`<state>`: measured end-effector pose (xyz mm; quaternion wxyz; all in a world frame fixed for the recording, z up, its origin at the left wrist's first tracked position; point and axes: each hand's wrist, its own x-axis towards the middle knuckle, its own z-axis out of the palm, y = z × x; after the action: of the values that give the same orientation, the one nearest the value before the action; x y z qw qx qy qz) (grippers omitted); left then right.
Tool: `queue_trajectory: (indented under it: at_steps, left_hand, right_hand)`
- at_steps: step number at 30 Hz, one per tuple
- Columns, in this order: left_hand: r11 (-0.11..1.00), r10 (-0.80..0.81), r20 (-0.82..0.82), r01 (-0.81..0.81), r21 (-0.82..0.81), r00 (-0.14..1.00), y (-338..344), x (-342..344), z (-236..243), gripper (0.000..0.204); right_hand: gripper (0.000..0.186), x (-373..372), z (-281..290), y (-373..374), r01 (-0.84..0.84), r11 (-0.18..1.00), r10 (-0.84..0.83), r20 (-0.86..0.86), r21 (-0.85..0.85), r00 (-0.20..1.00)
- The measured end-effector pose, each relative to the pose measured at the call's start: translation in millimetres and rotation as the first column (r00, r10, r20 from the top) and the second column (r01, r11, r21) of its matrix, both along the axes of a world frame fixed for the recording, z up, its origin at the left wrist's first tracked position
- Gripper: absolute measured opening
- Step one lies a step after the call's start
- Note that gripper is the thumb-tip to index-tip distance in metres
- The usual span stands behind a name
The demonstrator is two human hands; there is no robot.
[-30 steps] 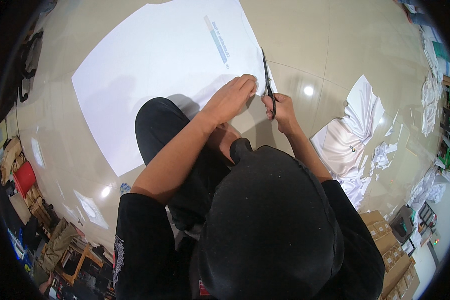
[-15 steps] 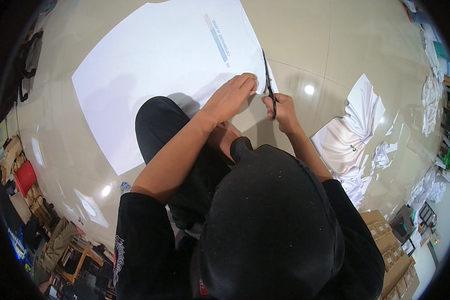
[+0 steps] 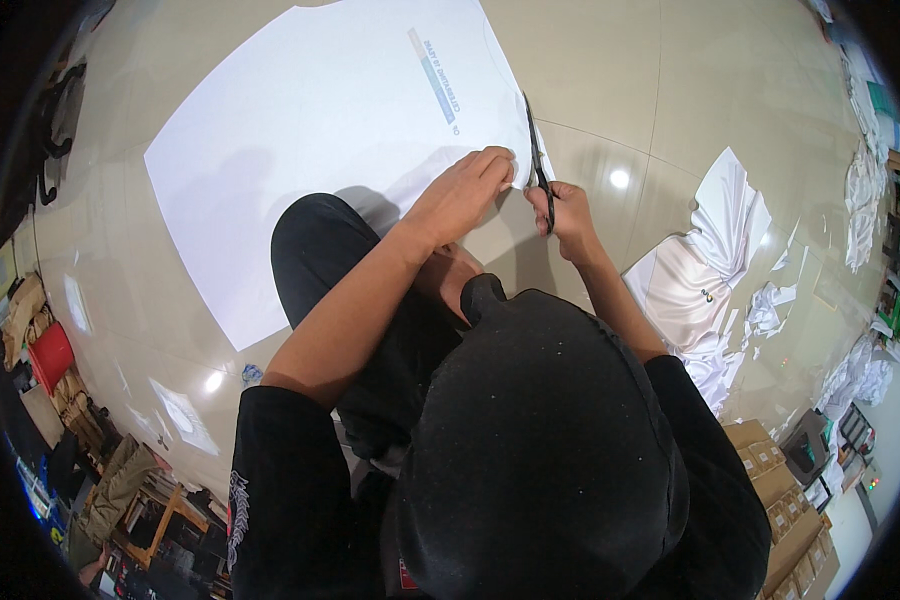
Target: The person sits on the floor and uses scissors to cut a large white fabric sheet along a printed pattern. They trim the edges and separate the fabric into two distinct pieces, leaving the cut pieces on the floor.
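A large white cloth panel (image 3: 300,140) with a small blue-grey printed strip lies spread on the floor ahead of me. At its right edge, my left hand (image 3: 465,190) pinches the cloth with closed fingers. My right hand (image 3: 567,218) is closed around the handles of black scissors (image 3: 538,160), just to the right of my left hand. Their blades point away from me along the panel's edge, and a narrow strip of cloth shows to the right of them. The cloth under my left fingertips is hidden.
To the right lie a crumpled heap of glossy white cloth (image 3: 690,265) and white scraps (image 3: 767,308). Cardboard boxes (image 3: 782,500) stand at the lower right. A red container (image 3: 52,355) and cluttered goods line the left side. My bent knee (image 3: 320,235) borders the panel.
The scissors and my right hand have shifted slightly forward along the cloth's edge. My left hand keeps its place on the cloth.
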<state>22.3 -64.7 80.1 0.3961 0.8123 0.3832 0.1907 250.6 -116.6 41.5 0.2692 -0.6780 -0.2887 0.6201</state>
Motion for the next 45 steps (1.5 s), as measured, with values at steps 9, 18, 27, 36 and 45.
queue_trajectory:
  at_steps: [9,18,27,36,45]
  left_hand:
    - [1.0,0.004,-0.006,-0.004,0.002,1.0,-0.5,0.2,0.9,0.013]
    - [1.0,0.0,-0.004,0.0,-0.008,1.0,-0.7,-0.2,2.5,0.016]
    - [1.0,-0.006,-0.01,0.006,-0.008,1.0,-1.1,-1.2,1.6,0.016]
    - [0.996,-0.085,-0.086,0.087,0.016,0.993,-6.7,1.7,-13.5,0.015]
    - [0.957,-0.227,-0.2,0.18,-0.226,0.953,-16.0,0.3,-12.1,0.018]
  right_hand:
    - [0.029,-1.8,-0.4,0.3,0.068,0.997,-0.067,-0.047,0.029,0.997]
    - [0.022,2.7,-2.5,-2.3,0.027,1.0,-0.027,-0.034,-0.001,0.999]
    - [0.025,6.0,-3.7,-8.5,0.018,0.999,-0.016,-0.062,0.032,0.998]
    - [0.031,11.7,5.0,-65.8,0.125,0.991,-0.124,0.043,-0.037,0.991]
    - [0.039,52.7,22.9,-212.6,-0.001,0.994,0.061,0.565,-0.107,0.823]
